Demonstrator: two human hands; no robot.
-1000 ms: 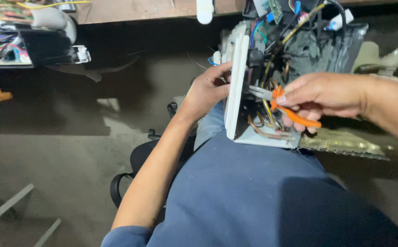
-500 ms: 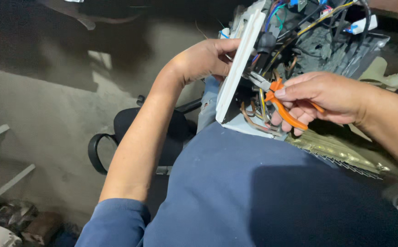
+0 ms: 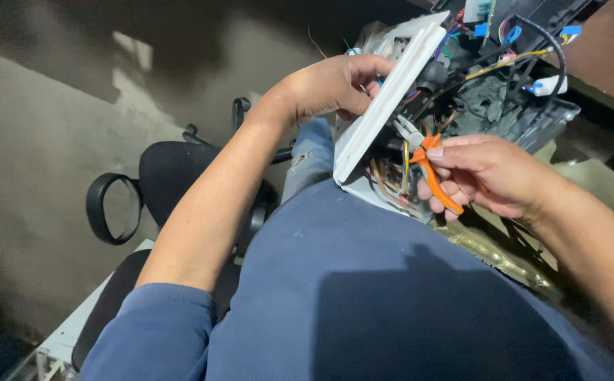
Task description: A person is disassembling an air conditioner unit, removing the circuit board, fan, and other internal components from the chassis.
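My left hand [image 3: 335,88] grips the upper edge of a white plastic housing panel [image 3: 384,106] that stands on my lap, tilted. Behind the panel lies an open electrical unit full of coloured wires [image 3: 476,77] with blue and white connectors. My right hand [image 3: 487,176] holds orange-handled pliers [image 3: 430,173], whose metal jaws reach into the wires just behind the panel. The jaw tips are partly hidden among the wires.
A black office chair [image 3: 159,183] with a round armrest stands on the grey floor to the left. A dark grey casing [image 3: 533,120] of the unit extends to the upper right. A crinkled shiny sheet [image 3: 504,254] lies under my right forearm.
The view has swung down and left, so the workbench at the top is gone. Both hands keep their hold; the pliers stay in the wires behind the panel.
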